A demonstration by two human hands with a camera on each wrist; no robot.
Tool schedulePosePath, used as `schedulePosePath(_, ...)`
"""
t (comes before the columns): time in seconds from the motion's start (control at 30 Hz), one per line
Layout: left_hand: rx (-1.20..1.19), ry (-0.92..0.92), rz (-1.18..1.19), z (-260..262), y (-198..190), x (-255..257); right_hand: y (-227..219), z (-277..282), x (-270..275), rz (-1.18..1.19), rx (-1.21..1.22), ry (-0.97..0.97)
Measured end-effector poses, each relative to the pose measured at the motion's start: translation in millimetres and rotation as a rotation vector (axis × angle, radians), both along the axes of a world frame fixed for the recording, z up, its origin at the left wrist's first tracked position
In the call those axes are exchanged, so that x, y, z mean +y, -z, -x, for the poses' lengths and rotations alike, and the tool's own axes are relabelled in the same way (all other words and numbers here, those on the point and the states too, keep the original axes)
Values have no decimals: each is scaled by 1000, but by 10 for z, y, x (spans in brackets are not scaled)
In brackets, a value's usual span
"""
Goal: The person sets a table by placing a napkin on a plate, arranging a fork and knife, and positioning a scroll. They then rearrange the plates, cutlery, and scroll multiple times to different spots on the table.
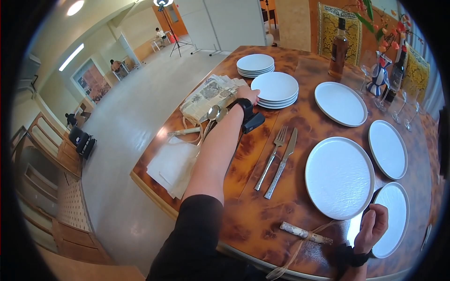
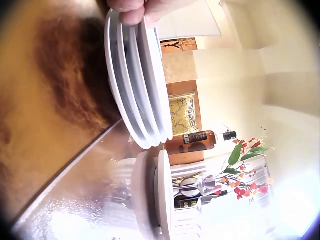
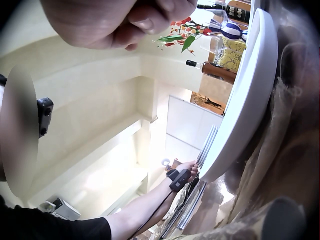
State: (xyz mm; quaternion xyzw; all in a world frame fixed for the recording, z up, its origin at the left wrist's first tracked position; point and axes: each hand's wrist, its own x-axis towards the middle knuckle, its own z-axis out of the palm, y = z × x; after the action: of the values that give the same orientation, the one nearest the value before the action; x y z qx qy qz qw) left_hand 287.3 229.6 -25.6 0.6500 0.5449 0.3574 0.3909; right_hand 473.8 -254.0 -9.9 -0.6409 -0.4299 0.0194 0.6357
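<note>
My left hand (image 1: 248, 94) is at the near left edge of a stack of small white plates (image 1: 274, 87), its fingers gripping the rim. In the left wrist view the fingertips (image 2: 131, 15) curl at the edge of these plates (image 2: 137, 90), which show narrow gaps between them. Which plates the grip takes in, I cannot tell. Off to the right, my right hand (image 1: 371, 228) hangs loosely curled with nothing in it, close to the large white plate (image 1: 340, 178) and overlapping another plate (image 1: 393, 220) in the head view.
Behind stands a second small-plate stack (image 1: 255, 63). A fork (image 1: 272, 159) and knife (image 1: 282, 164) lie beside the large plate, a tied napkin roll (image 1: 305, 232) before it. Newspaper (image 1: 211, 96), spoons (image 1: 213, 112) and white napkins (image 1: 173, 164) lie left; a bottle (image 1: 338, 51) and glasses (image 1: 398, 110) stand behind.
</note>
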Motion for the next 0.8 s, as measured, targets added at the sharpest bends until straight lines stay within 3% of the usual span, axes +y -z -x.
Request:
schedulePosePath(0.17, 241, 42, -135, -26, -8, 23, -36, 22, -8, 15, 27, 4)
schedulePosePath(0.27, 452, -141, -533, -32, 60, -3, -75, 41, -14, 20, 84, -16)
schedulePosePath(0.37, 112, 18, -540, -14, -22, -173, -85, 48, -13, 5, 117, -38)
schedulePosePath(0.47, -235, 337, -199, 151, -599, -1345, -97, 52, -27, 3, 99, -60)
schedulePosePath(0.57, -266, 536, -132, 384, -824, -2308, -137, 88, -43, 24, 81, -46)
schedulePosePath(0.7, -201, 739, 20, 618, -487, -3065, -144, 69, -60, 14, 43, -10)
schedulePosePath(0.8, -169, 962, 141, 646, -280, -3308, -130, 66, -56, -11, 90, -3)
